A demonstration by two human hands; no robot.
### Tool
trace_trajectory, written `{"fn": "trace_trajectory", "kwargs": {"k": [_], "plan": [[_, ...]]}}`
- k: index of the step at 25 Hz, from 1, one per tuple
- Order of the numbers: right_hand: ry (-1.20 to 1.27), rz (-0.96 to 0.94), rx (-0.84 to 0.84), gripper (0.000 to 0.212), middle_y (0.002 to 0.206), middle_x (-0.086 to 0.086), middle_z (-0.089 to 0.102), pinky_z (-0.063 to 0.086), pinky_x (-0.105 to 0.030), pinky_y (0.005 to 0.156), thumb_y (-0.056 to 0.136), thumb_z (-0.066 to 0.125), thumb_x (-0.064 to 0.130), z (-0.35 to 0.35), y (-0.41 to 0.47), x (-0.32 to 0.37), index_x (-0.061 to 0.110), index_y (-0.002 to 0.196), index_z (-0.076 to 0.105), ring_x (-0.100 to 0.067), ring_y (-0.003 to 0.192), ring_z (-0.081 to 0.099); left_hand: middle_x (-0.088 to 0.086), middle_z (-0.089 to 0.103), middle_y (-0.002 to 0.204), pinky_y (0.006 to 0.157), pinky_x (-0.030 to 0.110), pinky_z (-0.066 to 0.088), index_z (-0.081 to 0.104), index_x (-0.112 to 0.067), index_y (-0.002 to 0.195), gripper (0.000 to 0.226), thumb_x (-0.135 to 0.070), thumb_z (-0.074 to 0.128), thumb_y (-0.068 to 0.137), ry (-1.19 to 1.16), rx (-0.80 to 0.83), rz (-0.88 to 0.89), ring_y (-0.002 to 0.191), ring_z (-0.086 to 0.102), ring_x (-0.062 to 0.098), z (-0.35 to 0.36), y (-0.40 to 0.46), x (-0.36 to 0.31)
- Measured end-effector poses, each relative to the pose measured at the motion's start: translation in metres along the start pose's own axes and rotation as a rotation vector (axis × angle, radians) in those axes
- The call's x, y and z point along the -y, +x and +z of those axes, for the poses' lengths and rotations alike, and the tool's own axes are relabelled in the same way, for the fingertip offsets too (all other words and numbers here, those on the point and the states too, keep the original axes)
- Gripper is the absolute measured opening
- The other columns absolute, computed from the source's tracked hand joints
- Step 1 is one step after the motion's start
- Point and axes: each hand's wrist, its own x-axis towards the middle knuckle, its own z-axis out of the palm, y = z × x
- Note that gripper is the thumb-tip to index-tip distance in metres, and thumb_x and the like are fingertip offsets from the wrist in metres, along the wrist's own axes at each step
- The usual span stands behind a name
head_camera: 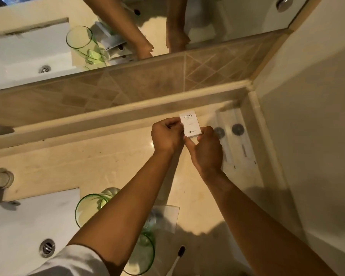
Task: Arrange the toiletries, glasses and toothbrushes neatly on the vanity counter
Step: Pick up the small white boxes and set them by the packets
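A small white box printed "HOTEL" (189,124) stands against the back ledge of the beige vanity counter (108,162). My left hand (166,137) pinches its left edge and my right hand (207,148) grips its lower right corner. To the right, two flat clear packets with dark round labels (235,136) lie side by side near the corner. Two green glasses are near me: one (90,208) by the sink, another (141,253) partly hidden under my left forearm. A clear sachet (167,218) lies between my arms. A toothbrush with dark bristles (179,255) lies at the bottom.
A white sink (28,226) with a metal drain (47,247) fills the lower left, with a tap base (0,178) above it. A mirror (127,26) runs along the back above a tiled band. A wall (307,136) closes the right side.
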Motion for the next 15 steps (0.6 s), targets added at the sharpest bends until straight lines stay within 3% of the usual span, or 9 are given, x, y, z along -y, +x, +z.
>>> {"fn": "trace_trajectory", "kwargs": {"k": [3,6,12,15], "plan": [[-0.004,-0.002,0.008,0.06,0.121,-0.004,0.065,0.058,-0.032,0.083,0.085,0.072,0.053,0.003,0.009,0.0,0.016,0.127,0.053,-0.021,0.109,0.065,0.012,0.078,0.104,0.092,0.042,0.061,0.076,-0.005,0.105,0.02,0.0,0.067,0.088,0.02,-0.001,-0.009,0.096,0.076,0.027,0.006,0.008,-0.003],[-0.017,-0.048,0.008,0.055,0.119,-0.004,0.064,0.057,-0.031,0.088,0.087,0.071,0.05,0.004,0.012,-0.004,0.017,0.128,0.054,-0.02,0.109,0.062,0.014,0.076,0.107,0.09,0.041,0.062,0.075,-0.002,0.105,0.02,0.002,0.064,0.09,0.031,-0.008,0.012,0.098,0.075,0.028,0.011,0.011,-0.003],[-0.057,-0.1,0.026,0.049,0.123,-0.007,0.062,0.052,-0.029,0.09,0.091,0.068,0.039,0.004,0.009,-0.006,0.016,0.132,0.053,-0.021,0.114,0.059,0.01,0.077,0.107,0.075,0.025,0.062,0.076,-0.005,0.104,0.019,0.0,0.064,0.09,0.076,-0.031,0.054,0.093,0.075,0.023,0.011,0.014,-0.002],[-0.066,-0.123,0.042,0.045,0.123,-0.008,0.063,0.051,-0.029,0.09,0.093,0.066,0.031,0.002,0.01,-0.006,0.014,0.132,0.054,-0.022,0.115,0.059,0.011,0.077,0.107,0.082,0.032,0.063,0.077,-0.004,0.104,0.019,0.0,0.065,0.09,0.096,-0.027,0.064,0.095,0.075,0.023,0.012,0.015,-0.003]]}}
